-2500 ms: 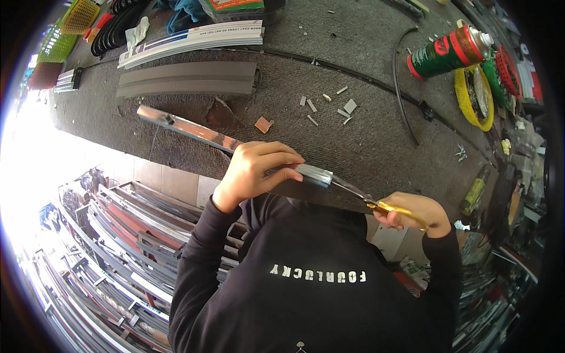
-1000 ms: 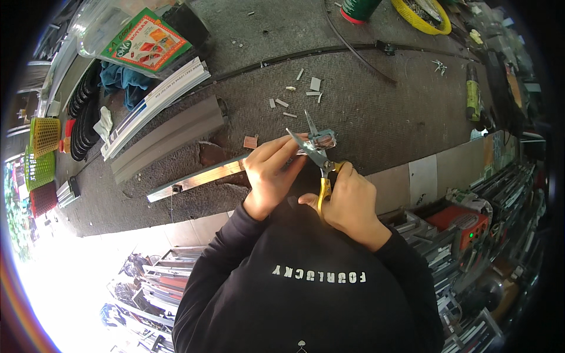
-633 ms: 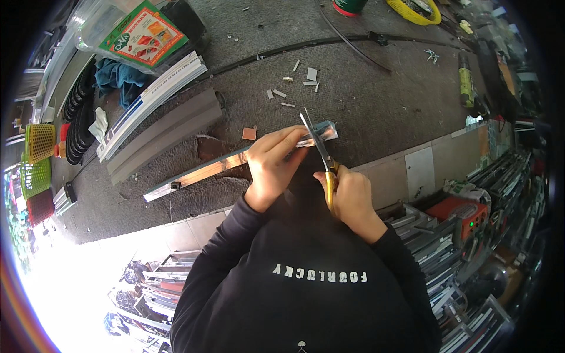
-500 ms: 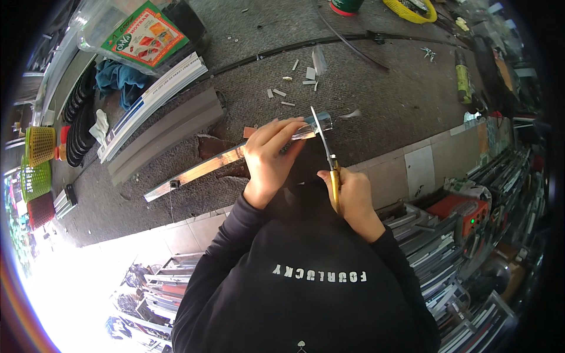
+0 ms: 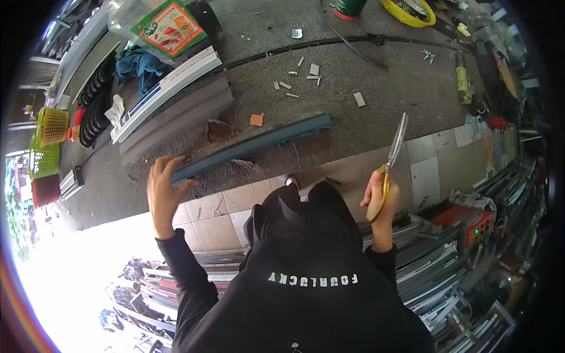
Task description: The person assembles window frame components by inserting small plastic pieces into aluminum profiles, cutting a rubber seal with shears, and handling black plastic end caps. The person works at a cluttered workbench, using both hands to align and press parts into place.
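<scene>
A long dark blue-grey strip [image 5: 253,144] lies slantwise near the front edge of the carpeted bench [image 5: 406,88]. My left hand [image 5: 165,191] is at its left end, fingers and thumb spread around the tip; whether they touch it I cannot tell. In my right hand [image 5: 382,203] is a pair of scissors [image 5: 396,141] with yellow handles, held apart from the strip, blades pointing away from me and together. Just beyond the strip is a small orange square [image 5: 256,120]. Several small grey offcuts [image 5: 314,69] are scattered farther back.
Grey channel strips [image 5: 176,120] and a white bundle of profiles [image 5: 168,88] lie at left, beside a blue cloth [image 5: 141,66] and a clear plastic tub [image 5: 126,20]. A yellow basket [image 5: 410,17] stands far right. Racked metal lengths [image 5: 435,265] and an orange machine [image 5: 465,223] are at near right.
My left hand has moved left along the strip and spread its fingers. The scissors have moved right, off the strip. The strip now shows a dark face instead of a shiny one.
</scene>
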### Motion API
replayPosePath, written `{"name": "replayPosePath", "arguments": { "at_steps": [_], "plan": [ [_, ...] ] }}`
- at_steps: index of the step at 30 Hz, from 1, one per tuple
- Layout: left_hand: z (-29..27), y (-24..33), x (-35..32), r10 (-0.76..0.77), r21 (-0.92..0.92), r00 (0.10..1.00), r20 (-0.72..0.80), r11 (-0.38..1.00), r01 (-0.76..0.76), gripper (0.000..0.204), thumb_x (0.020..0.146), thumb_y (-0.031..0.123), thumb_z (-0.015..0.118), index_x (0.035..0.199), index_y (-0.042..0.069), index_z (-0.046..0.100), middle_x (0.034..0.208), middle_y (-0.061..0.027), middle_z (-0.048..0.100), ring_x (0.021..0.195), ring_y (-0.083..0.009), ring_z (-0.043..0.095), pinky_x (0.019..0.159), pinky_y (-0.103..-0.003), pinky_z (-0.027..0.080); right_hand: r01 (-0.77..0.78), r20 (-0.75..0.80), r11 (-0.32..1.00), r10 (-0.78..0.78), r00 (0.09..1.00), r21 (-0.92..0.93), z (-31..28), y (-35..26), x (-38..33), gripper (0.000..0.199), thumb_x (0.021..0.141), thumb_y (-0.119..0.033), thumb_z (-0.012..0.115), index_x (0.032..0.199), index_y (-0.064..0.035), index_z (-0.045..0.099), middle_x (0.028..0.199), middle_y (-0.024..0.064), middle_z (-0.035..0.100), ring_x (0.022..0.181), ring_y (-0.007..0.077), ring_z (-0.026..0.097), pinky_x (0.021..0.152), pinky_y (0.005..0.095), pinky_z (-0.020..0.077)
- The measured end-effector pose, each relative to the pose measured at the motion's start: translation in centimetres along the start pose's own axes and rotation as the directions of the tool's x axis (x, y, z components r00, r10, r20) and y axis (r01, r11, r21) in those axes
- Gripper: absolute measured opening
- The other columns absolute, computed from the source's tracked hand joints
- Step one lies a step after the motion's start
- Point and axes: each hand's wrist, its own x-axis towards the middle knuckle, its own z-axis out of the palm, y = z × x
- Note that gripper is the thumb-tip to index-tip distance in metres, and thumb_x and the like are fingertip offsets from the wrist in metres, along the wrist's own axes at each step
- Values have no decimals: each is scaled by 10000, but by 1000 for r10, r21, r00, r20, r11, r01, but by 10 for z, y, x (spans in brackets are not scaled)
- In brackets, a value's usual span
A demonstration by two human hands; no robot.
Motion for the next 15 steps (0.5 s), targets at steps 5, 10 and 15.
{"name": "replayPosePath", "arguments": {
  "at_steps": [5, 10, 15],
  "plan": [
    [-18, 7, -39, -50, -35, 997, -54, 998, 48, 437, 776, 156, 880, 1065, 48, 571, 1029, -140, 735, 900, -306, 715, 795, -393, 557, 152, 62, 988, -151, 987, -10, -23, 8, -13, 487, 1067, -401, 540, 760, -23, 562, 548, 6, 468, 436, 90, 487, 413, 250, 417],
    [8, 81, -68, -238, -439, 966, -103, 882, 171, 316, 954, 164, 751, 1123, 28, 521, 964, -225, 739, 790, -323, 748, 696, -389, 557, 82, 109, 992, -92, 990, 94, -54, 25, -33, 561, 1040, -441, 616, 682, -17, 531, 521, 26, 478, 422, 119, 513, 415, 284, 396],
    [75, 179, -74, -151, -767, 959, 239, 576, 282, 440, 1021, 208, 665, 1346, -30, 488, 1079, -219, 725, 894, -237, 743, 752, -361, 569, 8, 244, 994, 18, 970, -108, -70, 37, -65, 521, 1012, -393, 672, 672, -13, 563, 529, 108, 475, 432, 173, 474, 453, 360, 372]
  ]
}}
